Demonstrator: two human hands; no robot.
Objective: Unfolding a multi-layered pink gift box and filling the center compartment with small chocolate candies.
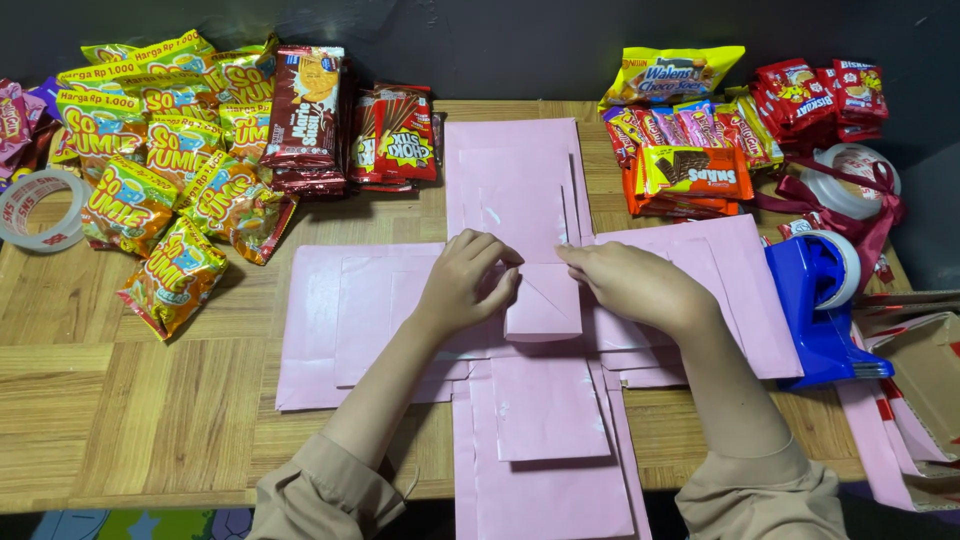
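Pink box: one small square box [543, 300] at the centre of the cross-shaped pink paper layers [365, 300]; its longer sides run near-to-far.
Left hand [465, 285]: fingers curled, pressing the box's left edge.
Right hand [635, 285]: fingers pinching its far right corner.
Tape: one blue dispenser [820, 320], right; one roll [40, 208], far left.

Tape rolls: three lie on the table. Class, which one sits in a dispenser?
The roll on the right, mounted in the blue dispenser beside the right hand. The left-edge roll and the ribbon-wrapped roll lie loose.
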